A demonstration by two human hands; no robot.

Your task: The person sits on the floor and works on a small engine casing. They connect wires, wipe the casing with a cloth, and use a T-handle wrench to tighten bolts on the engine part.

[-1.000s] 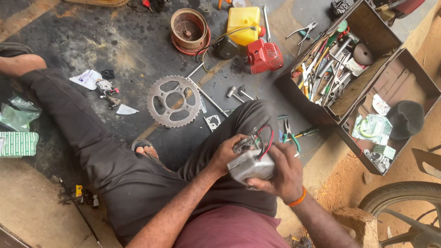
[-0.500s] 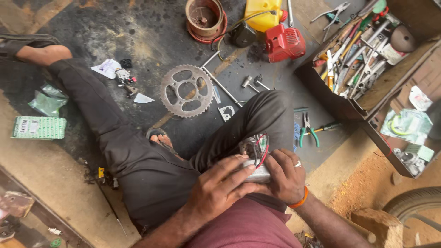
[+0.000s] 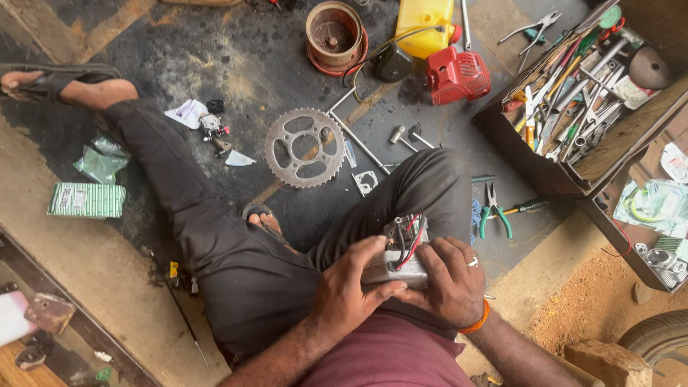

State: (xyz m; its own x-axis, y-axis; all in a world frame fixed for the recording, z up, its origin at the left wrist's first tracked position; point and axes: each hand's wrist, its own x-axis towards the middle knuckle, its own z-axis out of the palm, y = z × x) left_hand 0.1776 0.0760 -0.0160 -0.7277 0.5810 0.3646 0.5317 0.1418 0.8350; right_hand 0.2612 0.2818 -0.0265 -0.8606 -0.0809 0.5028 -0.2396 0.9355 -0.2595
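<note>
I sit on the ground with a small grey metal part (image 3: pixel 403 252) held over my lap; red and black wires run out of its top. My left hand (image 3: pixel 350 292) grips its left side with the thumb pressed along the front. My right hand (image 3: pixel 450 281) wraps the right side, a ring on one finger and an orange band at the wrist. My bent right knee (image 3: pixel 430 179) rises just beyond the part.
A toothed sprocket (image 3: pixel 304 147) lies on the dark floor ahead, with sockets and rods beside it. Green-handled pliers (image 3: pixel 493 213) lie to the right. An open toolbox (image 3: pixel 584 100) full of tools stands far right. A red engine cover (image 3: pixel 459 72), yellow can and rusty tin sit beyond.
The view has shifted so the floor items sit further right and up. My left hand has closed down over the grey part, which now sits lower, nearer my body.
</note>
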